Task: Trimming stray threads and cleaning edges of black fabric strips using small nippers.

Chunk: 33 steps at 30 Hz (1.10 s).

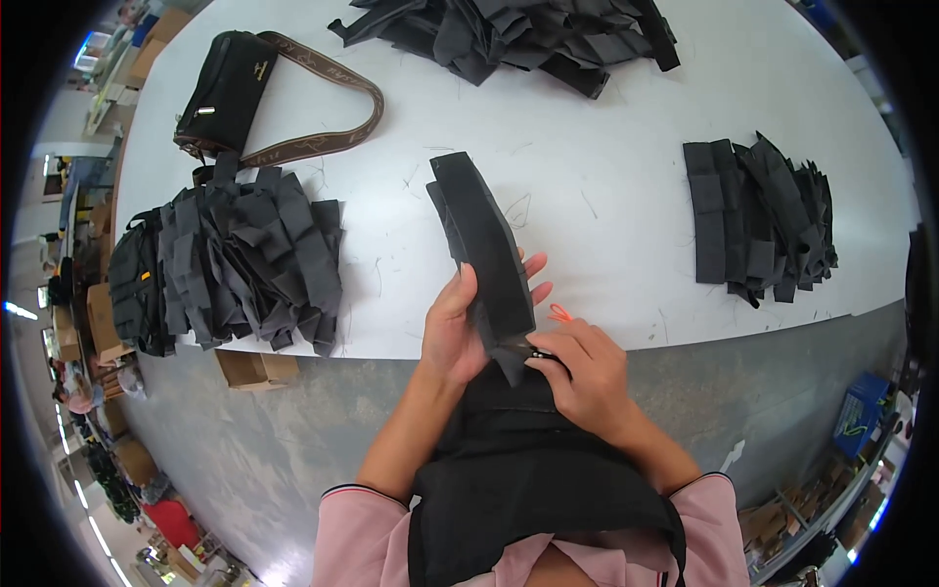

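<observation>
My left hand (452, 328) is closed around a long folded black fabric strip (481, 235), thumb on its near side and fingertips showing past its right edge. The strip stands up at a slant over the front edge of the table, and a second layer shows along its left side. At its lower end, my right hand (590, 380) pinches a small pair of dark thread snips (538, 354), mostly hidden by the fingers. An orange cord loop (559, 312) sticks out above that hand. The snips' tip meets the strip's lower corner.
On the white table (606, 245) lie a left pile of black strips (249, 259), a right pile of strips (758, 220) and a far heap (518, 34). A black shoulder bag (223, 96) and a black backpack (137, 284) sit at left. Beneath the edge is a cardboard box (256, 370).
</observation>
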### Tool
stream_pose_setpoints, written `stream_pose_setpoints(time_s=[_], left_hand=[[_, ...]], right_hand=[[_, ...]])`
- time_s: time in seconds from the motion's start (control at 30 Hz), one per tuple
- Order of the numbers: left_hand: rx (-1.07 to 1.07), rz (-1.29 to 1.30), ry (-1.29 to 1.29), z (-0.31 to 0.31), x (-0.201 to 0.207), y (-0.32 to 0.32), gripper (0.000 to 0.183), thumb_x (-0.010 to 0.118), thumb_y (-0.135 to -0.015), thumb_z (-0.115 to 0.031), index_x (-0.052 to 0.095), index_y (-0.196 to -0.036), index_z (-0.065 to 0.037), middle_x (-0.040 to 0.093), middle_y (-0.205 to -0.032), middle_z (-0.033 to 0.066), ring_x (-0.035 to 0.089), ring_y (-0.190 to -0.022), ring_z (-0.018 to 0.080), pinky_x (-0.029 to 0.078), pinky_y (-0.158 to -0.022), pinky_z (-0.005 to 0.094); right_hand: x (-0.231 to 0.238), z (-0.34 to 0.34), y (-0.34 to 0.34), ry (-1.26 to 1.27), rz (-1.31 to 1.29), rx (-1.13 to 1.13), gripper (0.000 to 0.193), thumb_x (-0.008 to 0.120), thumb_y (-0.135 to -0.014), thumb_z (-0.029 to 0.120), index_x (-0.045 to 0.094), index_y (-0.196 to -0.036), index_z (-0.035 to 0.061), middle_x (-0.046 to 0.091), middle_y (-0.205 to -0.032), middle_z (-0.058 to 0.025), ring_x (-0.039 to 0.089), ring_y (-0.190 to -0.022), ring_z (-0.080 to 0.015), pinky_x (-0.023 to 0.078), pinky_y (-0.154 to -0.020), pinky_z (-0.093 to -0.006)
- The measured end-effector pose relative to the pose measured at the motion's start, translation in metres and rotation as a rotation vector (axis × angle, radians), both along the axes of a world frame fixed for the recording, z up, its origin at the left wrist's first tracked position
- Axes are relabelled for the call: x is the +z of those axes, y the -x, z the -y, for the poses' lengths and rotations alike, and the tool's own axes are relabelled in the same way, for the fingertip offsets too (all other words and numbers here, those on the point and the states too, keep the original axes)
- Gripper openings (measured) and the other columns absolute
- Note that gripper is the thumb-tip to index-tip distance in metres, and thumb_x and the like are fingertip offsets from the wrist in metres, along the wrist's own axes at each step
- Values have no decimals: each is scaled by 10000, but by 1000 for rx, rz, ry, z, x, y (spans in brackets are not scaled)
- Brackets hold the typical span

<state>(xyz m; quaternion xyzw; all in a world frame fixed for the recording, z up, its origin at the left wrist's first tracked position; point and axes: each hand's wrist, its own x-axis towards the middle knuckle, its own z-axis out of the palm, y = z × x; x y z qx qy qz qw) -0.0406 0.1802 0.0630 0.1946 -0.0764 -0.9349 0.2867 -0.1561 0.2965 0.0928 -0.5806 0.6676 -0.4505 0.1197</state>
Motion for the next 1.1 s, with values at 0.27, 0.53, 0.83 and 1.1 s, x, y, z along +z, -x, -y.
stream_pose_setpoints(time_s=[0.27,0.53,0.83,1.1], left_hand=[[-52,-65,-43,-4,2,-6,449,420,-968,-267,363,-1323,1,443,-1317,159,352,-1306,299,358,-1050,477],[-58,-79,-127,-7,-1,-9,454,411,-969,-275,373,-1317,13,441,-1314,174,405,-1259,294,375,-1028,440],[-48,-47,-42,-7,-4,-8,456,424,-965,-289,401,-1303,16,479,-1285,157,476,-1187,280,377,-1021,420],[-84,60,-47,-10,-4,-14,457,415,-972,-290,406,-1301,28,468,-1321,165,517,-1148,236,453,-946,391]], right_hand=[[-3,21,9,-95,210,-25,232,696,-710,17,618,-926,42,511,-760,-63,535,-573,-211,419,-498,-305],[-5,27,6,-43,-35,34,228,709,-683,-25,643,-897,18,530,-761,-94,564,-612,-216,485,-553,-297],[-6,11,10,-95,86,-48,231,711,-691,17,636,-907,52,533,-801,-73,579,-627,-215,468,-554,-302],[-9,4,21,-120,268,-136,225,693,-714,-33,624,-919,28,526,-839,-73,549,-593,-168,472,-579,-272]])
